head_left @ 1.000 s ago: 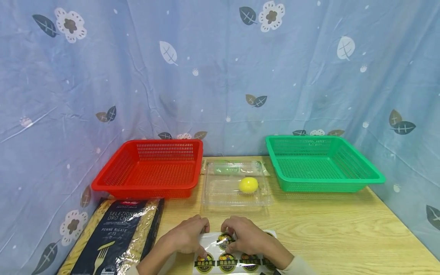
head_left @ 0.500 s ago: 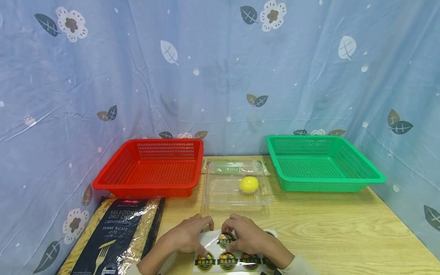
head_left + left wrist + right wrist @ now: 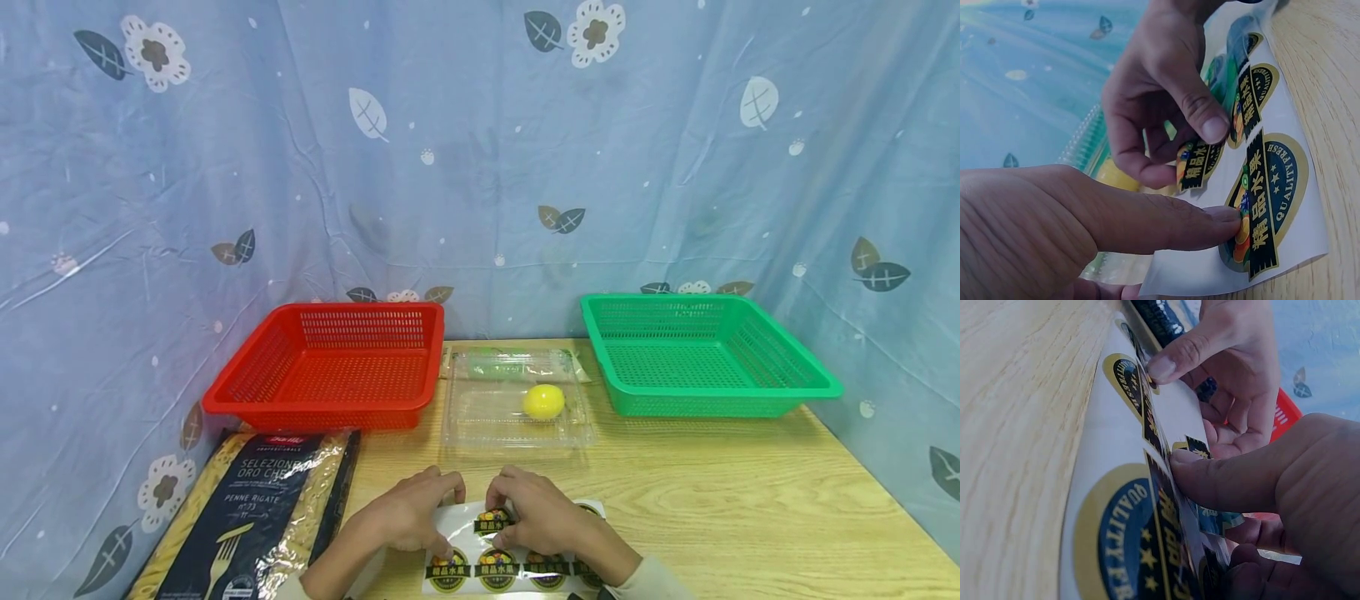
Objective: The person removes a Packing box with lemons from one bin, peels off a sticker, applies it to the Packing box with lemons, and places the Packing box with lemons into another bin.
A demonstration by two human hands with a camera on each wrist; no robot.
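Note:
A white sheet of round black-and-gold fruit stickers (image 3: 459, 528) lies at the table's near edge, its far part bent up in the wrist views. My left hand (image 3: 408, 515) grips its left side, thumb on the printed face beside a sticker (image 3: 1275, 200) and fingers behind. My right hand (image 3: 551, 521) is at the single sticker (image 3: 491, 523) in the upper row; thumb and index finger pinch the sheet there. In the right wrist view, that sticker's edge (image 3: 1210, 520) stands out by the right thumb. The fingertips behind the sheet are partly hidden.
Beyond the hands sits a clear plastic box (image 3: 480, 410) with a yellow lemon (image 3: 543, 402), a green-and-white packet (image 3: 581, 371) behind it. A red basket (image 3: 322, 407) stands back left, a green basket (image 3: 712, 392) back right. A penne pasta bag (image 3: 255, 517) lies at left.
The right hand has shifted very slightly right. Both hands otherwise keep the same place and hold on the sticker sheet.

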